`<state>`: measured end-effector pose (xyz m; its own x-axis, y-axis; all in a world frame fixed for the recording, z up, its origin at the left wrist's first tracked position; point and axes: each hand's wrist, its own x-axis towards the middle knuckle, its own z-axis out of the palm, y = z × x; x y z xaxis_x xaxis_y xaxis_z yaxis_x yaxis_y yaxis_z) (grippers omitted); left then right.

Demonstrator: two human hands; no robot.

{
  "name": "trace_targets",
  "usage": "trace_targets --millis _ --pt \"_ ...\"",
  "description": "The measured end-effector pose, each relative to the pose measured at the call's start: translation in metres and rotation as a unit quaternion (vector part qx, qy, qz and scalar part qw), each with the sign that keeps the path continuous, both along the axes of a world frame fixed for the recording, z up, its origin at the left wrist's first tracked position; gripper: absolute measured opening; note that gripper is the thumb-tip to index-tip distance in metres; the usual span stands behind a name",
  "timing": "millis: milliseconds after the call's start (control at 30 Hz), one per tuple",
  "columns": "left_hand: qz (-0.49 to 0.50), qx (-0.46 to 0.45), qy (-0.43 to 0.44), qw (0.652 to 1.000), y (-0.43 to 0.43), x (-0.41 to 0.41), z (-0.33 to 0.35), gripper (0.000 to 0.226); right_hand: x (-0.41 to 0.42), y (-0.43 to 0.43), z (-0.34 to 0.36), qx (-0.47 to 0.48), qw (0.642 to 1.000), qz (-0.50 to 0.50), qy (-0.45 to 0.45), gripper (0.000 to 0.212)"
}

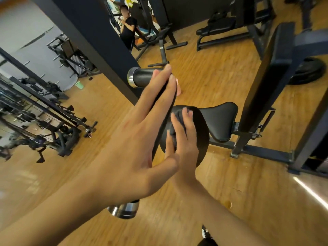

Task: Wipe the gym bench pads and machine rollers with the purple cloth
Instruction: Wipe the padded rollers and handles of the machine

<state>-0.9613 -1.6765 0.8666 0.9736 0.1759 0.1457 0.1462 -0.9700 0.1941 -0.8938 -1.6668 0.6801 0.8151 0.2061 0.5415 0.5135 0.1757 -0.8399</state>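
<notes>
A long black roller [142, 77] with chrome end caps runs from the upper middle down behind my left hand [138, 142]. That hand lies flat along it with straight fingers. Just to the right, my right hand [184, 139] holds a bunched dark cloth [174, 121], thumb and fingers curled round it, and presses it against a round black pad [202, 137]. The cloth looks almost black here, so its purple colour is hard to tell. Beyond sit a black seat pad [221, 119] and a tall black back pad [266, 73] on the machine frame.
Wooden floor lies all around. A dark pillar [92, 38] stands behind the roller, with a mirror wall and weight racks [44, 121] to the left. Benches [223, 27] stand at the back, a weight plate [308, 71] lies at the right, and a person [128, 29] stands far off.
</notes>
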Motion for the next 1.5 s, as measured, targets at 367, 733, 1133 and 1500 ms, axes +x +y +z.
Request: trace_targets --millis 367,733,1133,1500 --pt "0.02 0.037 -0.026 0.999 0.0 0.008 -0.012 0.09 -0.001 -0.007 -0.034 0.013 0.999 -0.005 0.05 0.043" --pt "0.048 0.029 -0.049 0.997 -0.003 0.019 -0.017 0.08 0.003 -0.014 -0.042 0.028 0.981 -0.019 0.189 0.041" --pt "0.046 0.032 -0.058 0.997 -0.004 0.036 -0.021 0.086 0.035 -0.011 -0.067 0.026 0.979 -0.029 0.202 0.06" --pt "0.047 0.044 -0.061 0.996 -0.007 0.041 -0.019 0.091 0.048 -0.008 -0.067 0.028 0.984 -0.033 0.171 0.044"
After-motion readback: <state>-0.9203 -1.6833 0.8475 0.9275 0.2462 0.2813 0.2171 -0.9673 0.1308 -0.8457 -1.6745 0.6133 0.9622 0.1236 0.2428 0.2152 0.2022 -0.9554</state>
